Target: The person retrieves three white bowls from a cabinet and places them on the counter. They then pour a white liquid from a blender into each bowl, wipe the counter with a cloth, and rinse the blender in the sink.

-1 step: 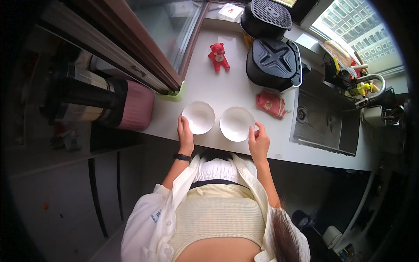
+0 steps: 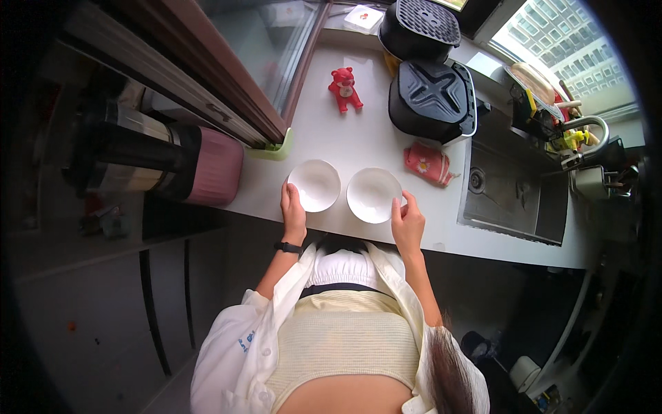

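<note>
Looked steeply down from the wearer's head, wide-angled; faced the nearby counter (image 2: 331, 138), with two white bowls (image 2: 314, 185) (image 2: 374, 196) near centre, torso (image 2: 345, 338) at six o'clock and window (image 2: 562, 58) at two.

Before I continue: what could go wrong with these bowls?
The left bowl and right bowl are near the counter's front edge; a slip could drop one. They sit close together; moving inward might knock rims. The left hand and right hand hold only outer sides, so either might tilt.
</note>
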Tool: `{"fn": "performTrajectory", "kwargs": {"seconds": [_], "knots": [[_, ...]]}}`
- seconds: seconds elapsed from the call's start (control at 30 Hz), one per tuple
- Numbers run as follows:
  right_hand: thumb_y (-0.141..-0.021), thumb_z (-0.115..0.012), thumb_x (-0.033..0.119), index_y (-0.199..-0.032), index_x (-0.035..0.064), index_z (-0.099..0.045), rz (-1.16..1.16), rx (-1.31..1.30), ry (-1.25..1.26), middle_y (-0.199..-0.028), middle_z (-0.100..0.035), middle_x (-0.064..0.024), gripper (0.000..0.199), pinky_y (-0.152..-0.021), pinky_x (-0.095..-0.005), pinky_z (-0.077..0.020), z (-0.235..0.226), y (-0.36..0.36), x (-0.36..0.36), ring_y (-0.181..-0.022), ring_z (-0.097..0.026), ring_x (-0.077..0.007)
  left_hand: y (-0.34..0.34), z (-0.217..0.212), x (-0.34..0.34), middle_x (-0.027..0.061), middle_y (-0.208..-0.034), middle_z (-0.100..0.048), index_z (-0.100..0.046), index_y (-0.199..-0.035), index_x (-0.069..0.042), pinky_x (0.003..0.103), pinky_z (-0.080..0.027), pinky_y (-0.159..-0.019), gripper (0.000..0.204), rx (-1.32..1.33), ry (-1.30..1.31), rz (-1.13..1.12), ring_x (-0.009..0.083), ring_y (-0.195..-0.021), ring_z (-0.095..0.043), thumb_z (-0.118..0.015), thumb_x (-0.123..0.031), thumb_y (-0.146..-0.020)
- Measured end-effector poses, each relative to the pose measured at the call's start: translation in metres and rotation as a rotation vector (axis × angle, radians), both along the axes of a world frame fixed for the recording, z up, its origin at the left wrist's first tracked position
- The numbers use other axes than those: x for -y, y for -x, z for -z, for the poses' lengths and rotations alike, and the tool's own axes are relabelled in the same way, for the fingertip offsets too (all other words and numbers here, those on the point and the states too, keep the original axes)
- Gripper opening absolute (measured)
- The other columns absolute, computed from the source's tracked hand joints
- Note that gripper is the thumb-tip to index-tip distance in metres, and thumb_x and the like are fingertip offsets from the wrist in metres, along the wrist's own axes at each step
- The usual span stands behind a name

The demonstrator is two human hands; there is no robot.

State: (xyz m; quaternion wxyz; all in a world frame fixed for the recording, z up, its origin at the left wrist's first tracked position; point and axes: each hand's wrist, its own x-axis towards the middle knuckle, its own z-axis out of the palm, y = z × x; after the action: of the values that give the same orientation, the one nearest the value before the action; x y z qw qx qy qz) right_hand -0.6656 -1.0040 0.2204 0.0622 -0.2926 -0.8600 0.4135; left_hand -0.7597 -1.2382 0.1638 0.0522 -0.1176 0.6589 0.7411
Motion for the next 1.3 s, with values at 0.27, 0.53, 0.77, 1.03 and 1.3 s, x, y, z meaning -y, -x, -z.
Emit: {"fn": "performTrajectory", "kwargs": {"seconds": [0.27, 0.53, 0.77, 1.03, 1.3], "knots": [[-0.089, -0.055, 0.011, -0.118, -0.0011, -0.056, -0.082, -0.159, -0.026, -0.057, -0.054, -0.0142, 0.031, -0.051, -0.0344, -0.0439, 0.016, 0.005, -0.005, -0.048, -0.054, -0.0242, 0.001, 0.018, -0.005, 0.0124, -0.135, -0.046, -0.039, -0.136, 0.001, 0.033, -0.033, -0.105, 0.046, -0.051, 0.007, 0.023, 0.0219, -0.124, -0.043, -0.032, -0.031, -0.104], [-0.093, -0.052, 0.011, -0.119, -0.0026, -0.056, 0.146, -0.179, 0.213, -0.056, -0.056, -0.0054, 0.029, -0.046, -0.0264, -0.04, -0.032, -0.019, -0.049, -0.046, -0.05, -0.0098, -0.002, 0.016, -0.009, 0.0133, -0.136, -0.045, -0.037, -0.137, 0.0, 0.033, -0.033, -0.105, 0.048, -0.047, 0.051, 0.045, 0.0228, -0.125, -0.042, -0.032, -0.034, -0.104], [-0.094, -0.049, 0.012, -0.116, -0.003, -0.056, 0.237, -0.069, 0.143, -0.058, -0.059, -0.006, 0.027, -0.046, -0.0276, -0.0418, 0.001, -0.058, -0.094, -0.048, -0.054, -0.0099, -0.004, 0.015, -0.023, 0.0138, -0.136, -0.044, -0.035, -0.139, 0.0, 0.034, -0.032, -0.105, 0.049, -0.032, 0.062, 0.084, 0.023, -0.126, -0.041, -0.031, -0.035, -0.104], [-0.094, -0.051, 0.012, -0.117, -0.0029, -0.056, 0.234, -0.047, 0.117, -0.058, -0.058, -0.0051, 0.028, -0.046, -0.0274, -0.0415, 0.041, -0.075, -0.123, -0.047, -0.054, -0.0099, -0.015, 0.015, -0.049, 0.0137, -0.133, -0.047, -0.036, -0.138, -0.001, 0.033, -0.034, -0.104, 0.048, -0.057, 0.069, 0.133, 0.0225, -0.123, -0.044, -0.032, -0.035, -0.104], [-0.093, -0.052, 0.012, -0.122, -0.0019, -0.055, 0.241, -0.016, 0.147, -0.056, -0.055, -0.004, 0.032, -0.045, -0.0275, -0.0408, 0.041, -0.077, -0.136, -0.045, -0.051, -0.0098, -0.022, 0.012, -0.058, 0.0154, -0.13, -0.049, -0.035, -0.137, 0.001, 0.034, -0.037, -0.101, 0.052, -0.077, 0.178, 0.151, 0.0235, -0.12, -0.048, -0.035, -0.038, -0.103]]}}
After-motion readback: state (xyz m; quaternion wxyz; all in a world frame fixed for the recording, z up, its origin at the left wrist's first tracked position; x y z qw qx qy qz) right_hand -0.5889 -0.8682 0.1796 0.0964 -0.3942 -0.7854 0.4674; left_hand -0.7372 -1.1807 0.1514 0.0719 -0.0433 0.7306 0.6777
